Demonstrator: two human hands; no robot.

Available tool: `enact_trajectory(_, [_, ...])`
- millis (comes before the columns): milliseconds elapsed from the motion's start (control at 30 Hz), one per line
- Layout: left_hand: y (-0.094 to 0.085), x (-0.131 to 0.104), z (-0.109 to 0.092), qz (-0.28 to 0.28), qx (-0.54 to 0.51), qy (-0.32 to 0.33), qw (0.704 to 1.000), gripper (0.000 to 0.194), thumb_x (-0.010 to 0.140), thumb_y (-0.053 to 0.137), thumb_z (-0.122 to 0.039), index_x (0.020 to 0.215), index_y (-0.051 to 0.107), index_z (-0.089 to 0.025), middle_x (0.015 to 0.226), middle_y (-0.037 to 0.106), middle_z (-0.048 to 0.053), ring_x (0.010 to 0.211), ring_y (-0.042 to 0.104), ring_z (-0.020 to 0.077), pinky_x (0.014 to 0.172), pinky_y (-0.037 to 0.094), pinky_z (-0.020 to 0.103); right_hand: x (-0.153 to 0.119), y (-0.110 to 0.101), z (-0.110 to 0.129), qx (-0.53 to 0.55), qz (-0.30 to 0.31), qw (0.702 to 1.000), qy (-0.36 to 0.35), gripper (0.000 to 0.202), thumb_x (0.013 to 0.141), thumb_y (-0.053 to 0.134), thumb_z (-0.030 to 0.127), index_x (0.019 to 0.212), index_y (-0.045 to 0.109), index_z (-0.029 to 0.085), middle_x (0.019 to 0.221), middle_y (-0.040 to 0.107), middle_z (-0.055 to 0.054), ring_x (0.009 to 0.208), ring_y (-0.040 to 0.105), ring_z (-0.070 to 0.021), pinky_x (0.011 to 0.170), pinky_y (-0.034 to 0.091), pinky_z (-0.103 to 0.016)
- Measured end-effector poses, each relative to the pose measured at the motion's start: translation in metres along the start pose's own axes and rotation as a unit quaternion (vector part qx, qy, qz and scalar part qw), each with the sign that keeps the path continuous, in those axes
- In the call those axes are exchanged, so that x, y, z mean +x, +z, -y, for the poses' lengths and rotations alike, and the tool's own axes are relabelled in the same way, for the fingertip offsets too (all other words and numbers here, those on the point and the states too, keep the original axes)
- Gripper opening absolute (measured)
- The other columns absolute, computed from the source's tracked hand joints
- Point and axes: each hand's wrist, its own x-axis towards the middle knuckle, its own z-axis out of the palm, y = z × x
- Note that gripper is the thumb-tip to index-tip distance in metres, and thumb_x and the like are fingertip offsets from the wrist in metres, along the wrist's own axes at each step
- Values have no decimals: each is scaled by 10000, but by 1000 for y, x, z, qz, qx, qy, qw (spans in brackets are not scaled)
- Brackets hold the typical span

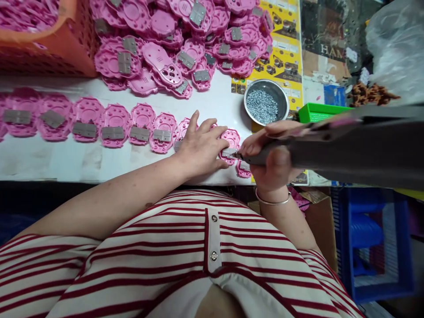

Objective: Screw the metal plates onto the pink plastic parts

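Note:
My left hand (202, 148) lies over the row with its fingers spread. The index finger and thumb rest at the left edge of a pink plastic casing (230, 136) bearing a small metal plate (228, 153). My right hand (273, 165) is wrapped round a dark grey power screwdriver (331, 148), held nearly level and partly blurred. Its tip meets the metal plate or hovers just over it; I cannot tell which. Another pink casing (244, 169) sits just below the tip. A steel bowl (266, 102) full of small screws stands beyond my right hand.
More pink casings with plates (113, 125) line the table (82, 163) to the left. Behind them rises a heap of casings (159, 48) beside an orange basket (66, 48). A green tray (323, 112) and a clear plastic bag (394, 48) are at right; a blue crate (380, 282) stands below.

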Motion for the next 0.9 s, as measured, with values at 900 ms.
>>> enact_trajectory(900, [3,-7,2,-6,-18,3,1000,311,784,814,-455,1057,779,-311,1404,627,49,1393,430,403,1208,74,756,15,-51,-14,16,-178,979,-98,233,905,529,470,1010,667,314,552,434,57,402,382,-65,447,382,-232])
